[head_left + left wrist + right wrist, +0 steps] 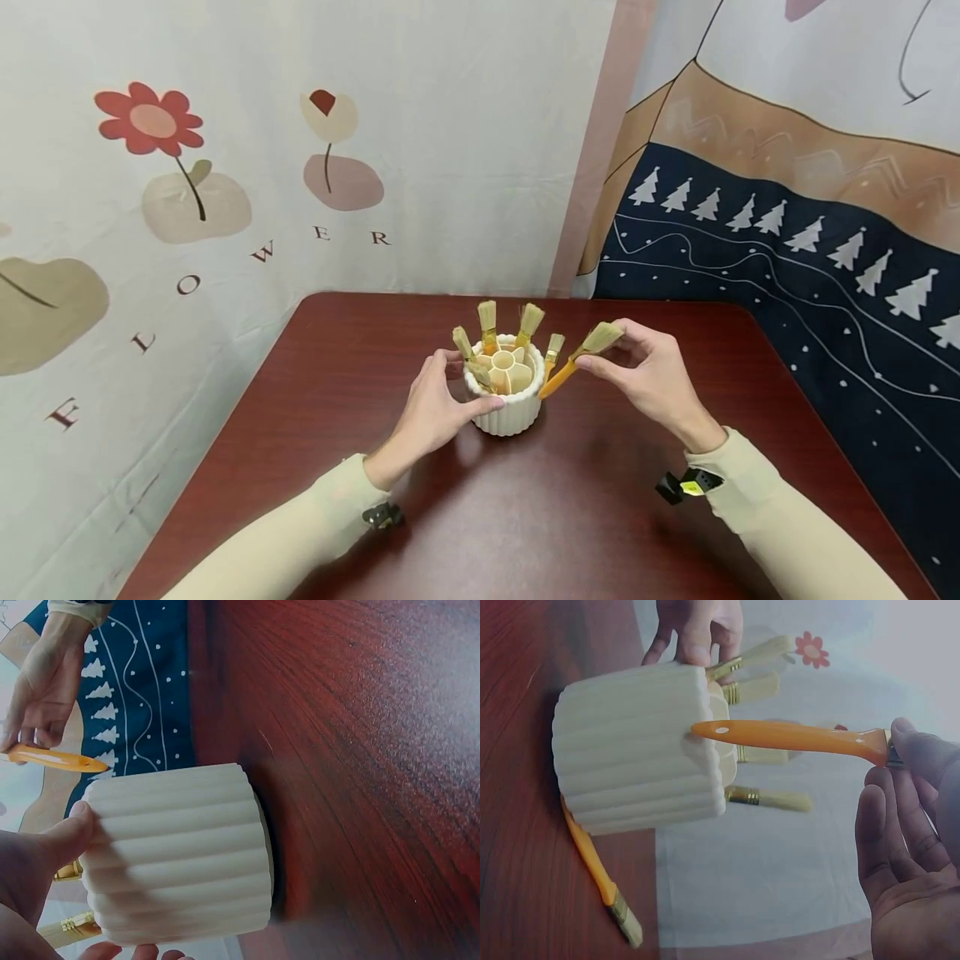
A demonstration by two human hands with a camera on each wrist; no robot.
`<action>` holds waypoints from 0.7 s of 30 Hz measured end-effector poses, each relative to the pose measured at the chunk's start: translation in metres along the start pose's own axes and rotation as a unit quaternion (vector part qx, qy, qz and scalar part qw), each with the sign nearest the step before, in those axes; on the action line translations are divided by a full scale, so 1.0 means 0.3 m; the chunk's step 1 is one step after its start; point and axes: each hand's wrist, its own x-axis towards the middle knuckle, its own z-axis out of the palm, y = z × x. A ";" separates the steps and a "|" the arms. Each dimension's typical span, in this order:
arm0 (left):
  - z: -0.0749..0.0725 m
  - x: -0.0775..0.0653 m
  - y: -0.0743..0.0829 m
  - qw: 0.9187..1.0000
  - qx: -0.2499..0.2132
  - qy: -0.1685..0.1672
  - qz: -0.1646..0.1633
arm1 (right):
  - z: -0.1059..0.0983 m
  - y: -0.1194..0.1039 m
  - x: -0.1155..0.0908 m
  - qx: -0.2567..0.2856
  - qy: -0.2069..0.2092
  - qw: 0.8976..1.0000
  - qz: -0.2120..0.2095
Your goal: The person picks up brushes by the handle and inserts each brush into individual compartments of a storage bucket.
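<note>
A white ribbed round holder [507, 414] with inner compartments stands on the table, several bristle brushes [487, 315] upright in it, bristles up. My left hand [435, 408] grips the holder at its left side, thumb over the near rim; in the left wrist view the thumb [71, 829] lies on the rim. My right hand [652, 371] pinches an orange-handled brush [795, 737] near its metal band. That brush slants, bristles toward the hand and handle tip close to the holder's right rim; whether it touches, I cannot tell. The right wrist view shows its bristles hidden by the hand.
Another orange-handled brush [592, 855] lies on the dark red wooden table [315, 417] beside the holder. A white curtain with printed flowers [480, 167] hangs behind the table, and a dark tree-patterned cloth [750, 250] hangs on the right.
</note>
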 end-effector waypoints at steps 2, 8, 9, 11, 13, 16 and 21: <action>-0.003 0.004 -0.002 1.000 -0.003 -0.001 0.003 | 0.002 -0.011 -0.001 -0.004 0.002 1.000 -0.006; -0.014 0.003 -0.003 1.000 -0.007 -0.004 -0.010 | 0.005 -0.032 0.000 -0.012 0.001 1.000 -0.021; -0.017 0.003 -0.003 1.000 -0.012 -0.006 -0.014 | 0.005 -0.033 0.002 -0.013 0.002 1.000 -0.022; -0.022 0.006 -0.001 1.000 -0.020 -0.012 -0.020 | 0.007 -0.038 0.007 -0.011 0.004 1.000 -0.027; -0.026 0.010 -0.001 0.999 -0.027 -0.017 -0.024 | 0.009 -0.043 0.013 -0.009 0.007 0.999 -0.032; -0.030 0.014 -0.001 0.999 -0.033 -0.022 -0.023 | 0.017 -0.051 0.023 -0.001 0.007 0.999 -0.041; -0.033 0.016 -0.003 0.998 -0.043 -0.031 -0.027 | 0.036 -0.057 0.037 0.003 0.000 0.999 -0.048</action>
